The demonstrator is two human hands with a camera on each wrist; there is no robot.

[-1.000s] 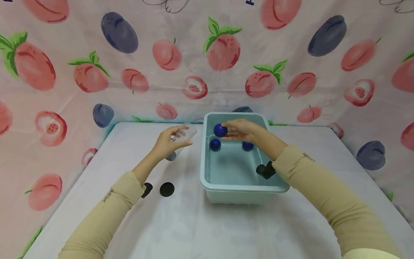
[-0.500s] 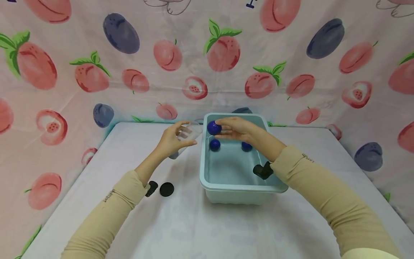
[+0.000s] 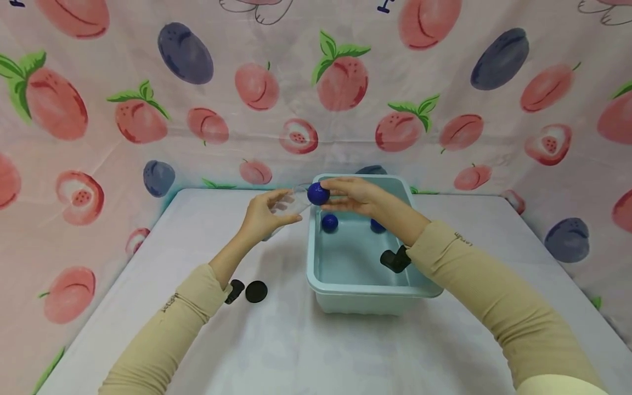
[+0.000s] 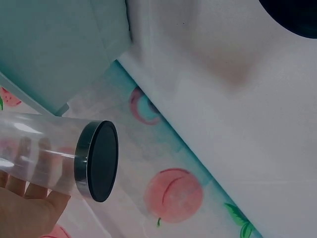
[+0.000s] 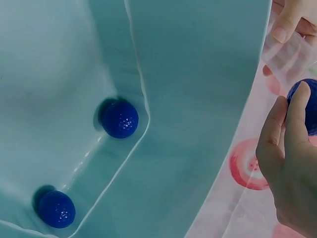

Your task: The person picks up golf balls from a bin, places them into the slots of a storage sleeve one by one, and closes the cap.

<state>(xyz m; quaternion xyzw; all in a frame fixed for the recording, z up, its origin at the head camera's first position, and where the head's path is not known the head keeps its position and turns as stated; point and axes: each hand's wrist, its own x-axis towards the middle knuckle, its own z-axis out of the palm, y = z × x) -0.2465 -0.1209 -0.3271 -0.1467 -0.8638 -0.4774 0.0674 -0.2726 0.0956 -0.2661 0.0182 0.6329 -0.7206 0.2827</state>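
The left hand (image 3: 261, 215) is curled around a tilted clear cylinder (image 3: 295, 203), while the right hand (image 3: 357, 196) pinches a blue ball (image 3: 317, 193) just beside the cylinder's far end.

Behind the white table (image 3: 316, 351), you face a pale pink cloth (image 3: 296, 99) printed with red fruits (image 3: 343, 83), green leaves (image 3: 355, 50) and dark blue fruits (image 3: 185, 53); you see the same print beyond the table's left and right edges.
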